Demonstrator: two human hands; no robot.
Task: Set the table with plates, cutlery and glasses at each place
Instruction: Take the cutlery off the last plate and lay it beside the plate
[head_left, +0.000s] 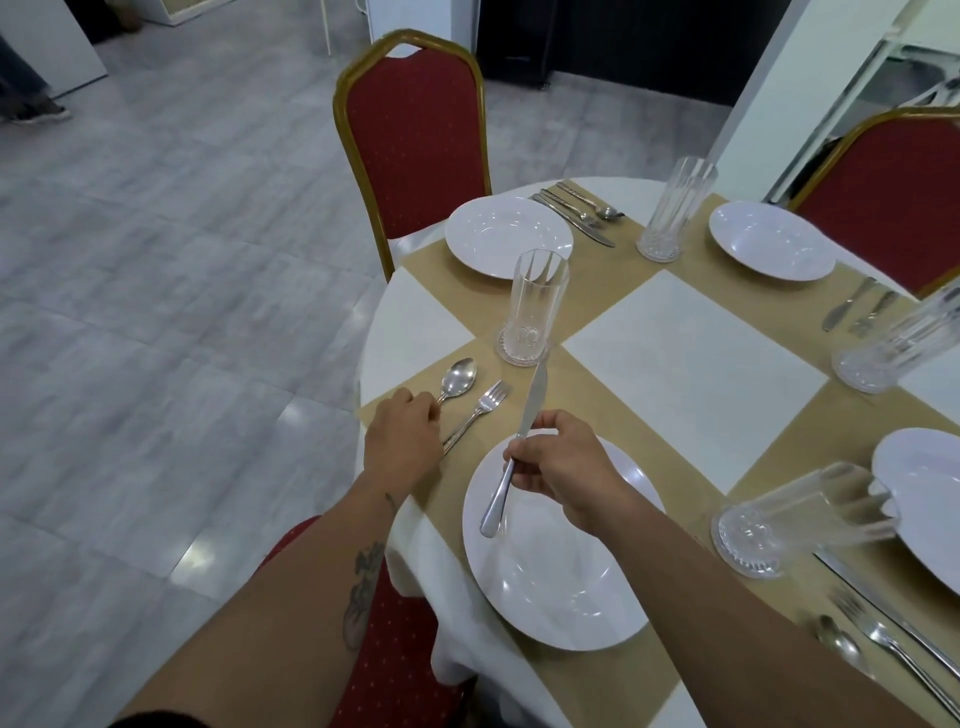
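Observation:
My right hand pinches a table knife by its middle and holds it above the near white plate, blade pointing away toward a tall glass. My left hand lies on the tan runner at the table's left edge, fingers curled over the handle of a spoon. A fork lies beside the spoon, between my left hand and the plate.
Round table with white cloth and tan runners. Three other places hold plates, glasses and cutlery. Red chairs stand around it; grey tiled floor on the left.

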